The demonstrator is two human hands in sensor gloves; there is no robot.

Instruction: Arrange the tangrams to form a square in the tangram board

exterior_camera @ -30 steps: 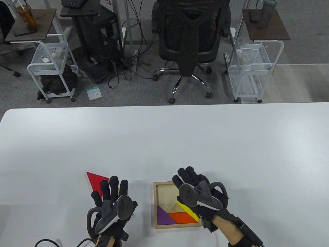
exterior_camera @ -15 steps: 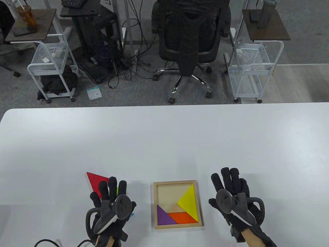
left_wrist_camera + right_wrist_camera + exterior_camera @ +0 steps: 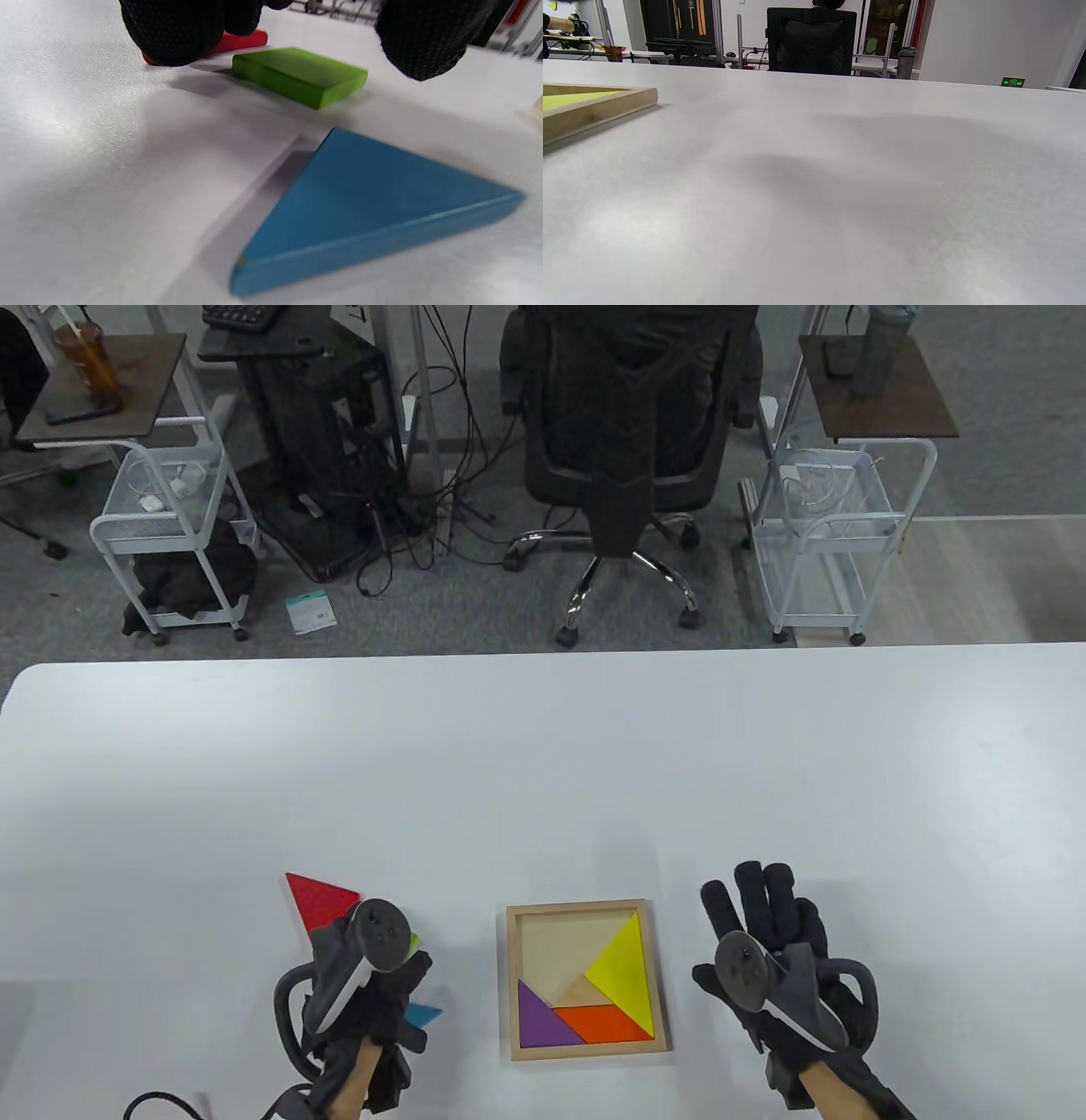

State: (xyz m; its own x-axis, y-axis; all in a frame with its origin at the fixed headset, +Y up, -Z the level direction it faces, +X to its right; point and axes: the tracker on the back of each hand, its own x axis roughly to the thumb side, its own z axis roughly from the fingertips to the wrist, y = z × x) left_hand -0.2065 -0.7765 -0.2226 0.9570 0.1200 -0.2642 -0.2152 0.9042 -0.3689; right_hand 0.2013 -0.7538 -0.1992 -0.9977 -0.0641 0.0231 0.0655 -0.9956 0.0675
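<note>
Half-hidden green piece (image 3: 299, 74) under curled, empty left hand (image 3: 365, 984); right hand (image 3: 764, 933) flat.

Mostly covered in the table view by the left hand (image 3: 365, 984): the flat green wooden piece (image 3: 413, 939), only a sliver showing, and the blue wooden triangle (image 3: 422, 1015), one corner out. Near corner of the red wooden triangle (image 3: 318, 899) under the same glove. Cut off at the left wrist view's top edge: two black gloved fingertips (image 3: 178, 34). Clipped by the right wrist view's left edge: the square wooden tangram board (image 3: 594, 108). Right grip absent from its own wrist view.
</note>
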